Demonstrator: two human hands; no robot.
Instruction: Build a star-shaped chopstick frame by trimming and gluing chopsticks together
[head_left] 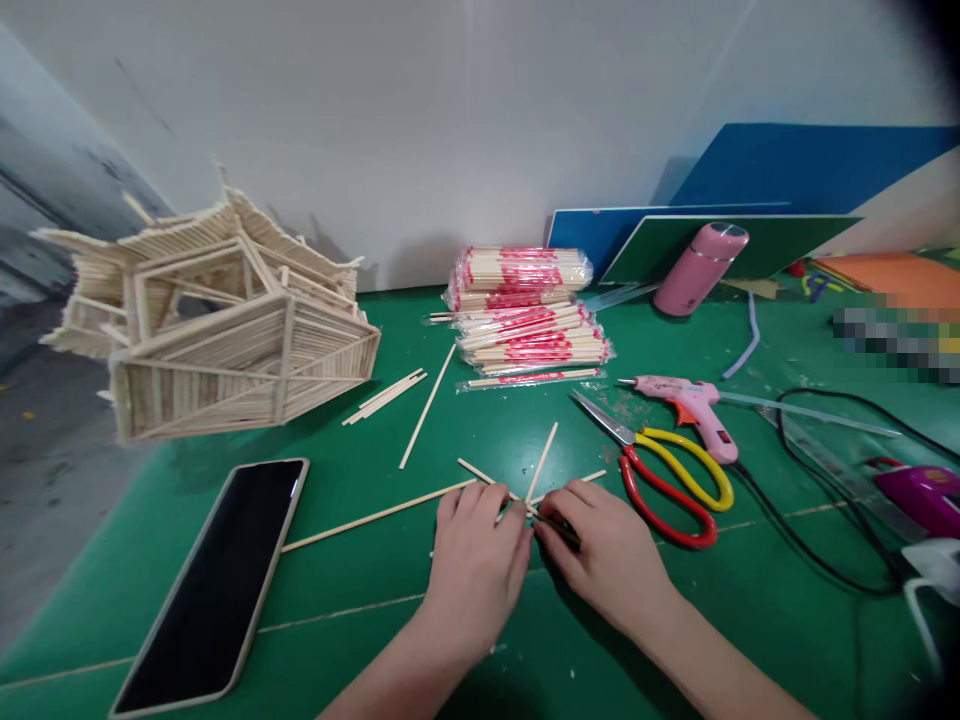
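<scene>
My left hand (476, 565) and my right hand (604, 555) rest on the green table (360, 560), fingertips meeting in a pinch over a small bundle of thin wooden sticks (529, 490) that fan out from between them. Both hands are closed on these sticks. A long single stick (375, 516) runs leftward from my left hand toward a black phone (217, 580) lying face up. Red and yellow scissors (664, 475) lie just right of my right hand.
A wooden stick model house (217, 320) stands at the back left. Wrapped chopstick packs (529, 315) are stacked mid-back. A pink glue gun (694, 405), its black cable (810, 540), a pink bottle (701, 268), coloured boards (750, 215) and a purple tool (919, 495) occupy the right.
</scene>
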